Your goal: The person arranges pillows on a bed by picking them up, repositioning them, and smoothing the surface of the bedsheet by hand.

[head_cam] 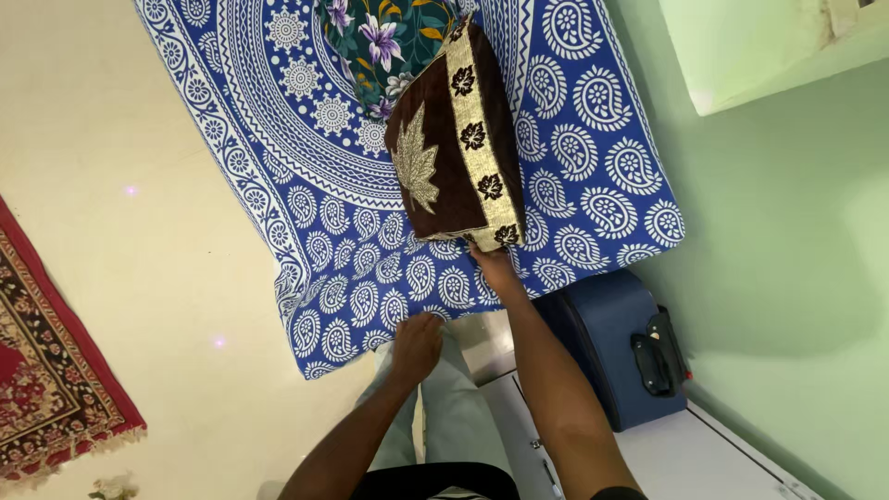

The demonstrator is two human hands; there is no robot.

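A person's right hand (494,266) grips the near edge of a brown leaf-patterned cushion (454,148) lying on the blue-and-white bedsheet (602,185), while the left hand (417,341) pinches the sheet's near hem, fingers closed – best to hold the sheet taut so the cushion slides without bunching

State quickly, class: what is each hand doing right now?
Left hand: closed, pinching the edge of the blue patterned bedsheet.
Right hand: at the bottom corner of the brown leaf cushion; its grip cannot be told.
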